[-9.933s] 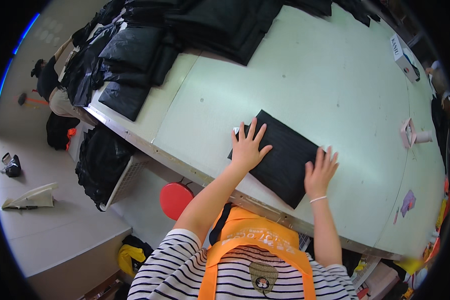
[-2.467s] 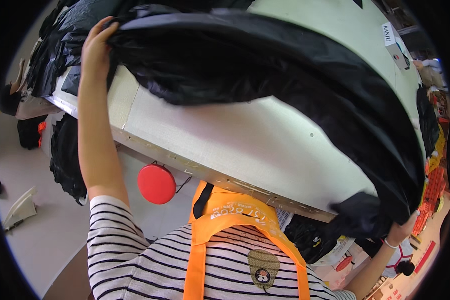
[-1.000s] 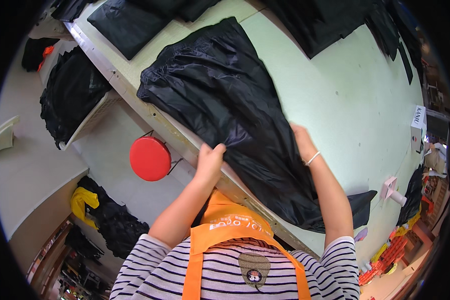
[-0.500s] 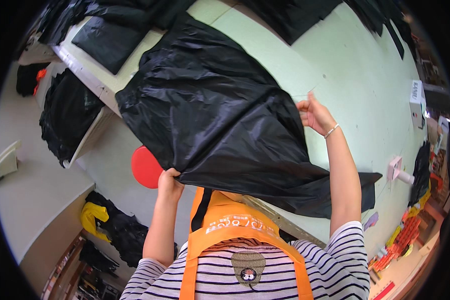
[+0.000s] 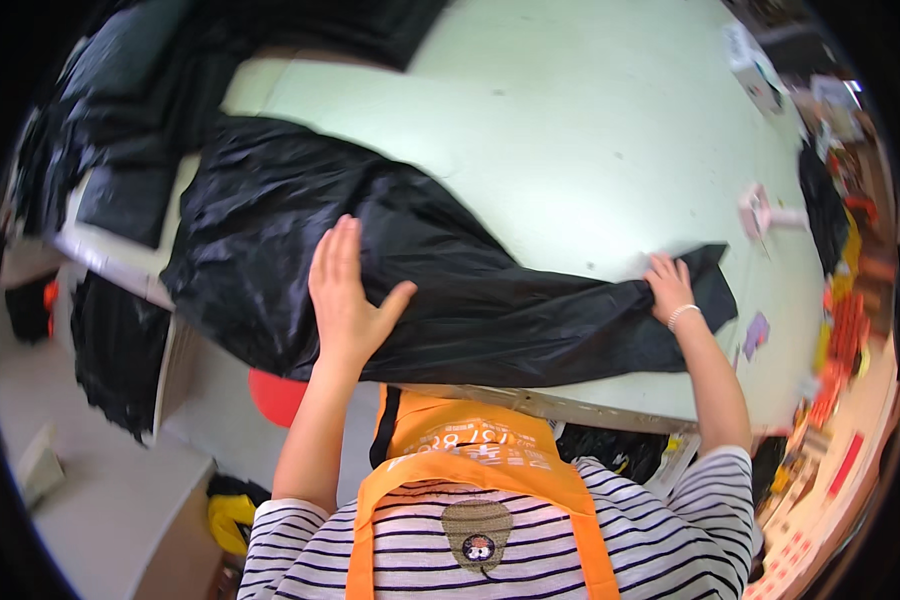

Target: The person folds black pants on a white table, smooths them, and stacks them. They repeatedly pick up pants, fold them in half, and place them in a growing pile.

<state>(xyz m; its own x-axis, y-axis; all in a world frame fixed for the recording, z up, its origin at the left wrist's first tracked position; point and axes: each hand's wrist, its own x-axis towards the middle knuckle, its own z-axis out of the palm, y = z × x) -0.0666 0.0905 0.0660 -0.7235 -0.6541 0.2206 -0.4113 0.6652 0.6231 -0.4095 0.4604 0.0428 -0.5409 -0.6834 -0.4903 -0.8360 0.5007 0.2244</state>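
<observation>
A shiny black garment [image 5: 450, 325] that looks like a pair of trousers laid lengthwise lies across the pale table, wide and creased at the left, narrow at the right. Over its wide part my left hand [image 5: 350, 300] is spread, palm down, thumb apart from the fingers; whether it presses on the cloth is hard to tell. At the narrow end, my right hand [image 5: 672, 288], with a bracelet at the wrist, lies on the cloth near its upper edge with fingers stretched out. A pale blur beside those fingertips cannot be made out.
Folded black garments [image 5: 135, 130] are heaped at the table's [image 5: 570, 130] far left. Toward the right stand a pink holder [image 5: 757, 212] and a white box [image 5: 753, 68], with a purple scrap [image 5: 757, 333] nearby. A red round seat [image 5: 275, 395] shows below the table's front edge.
The garment has gone from lifted and bunched to lying along the table. My left hand has released its edge and opened over it; my right hand has come down onto the narrow end.
</observation>
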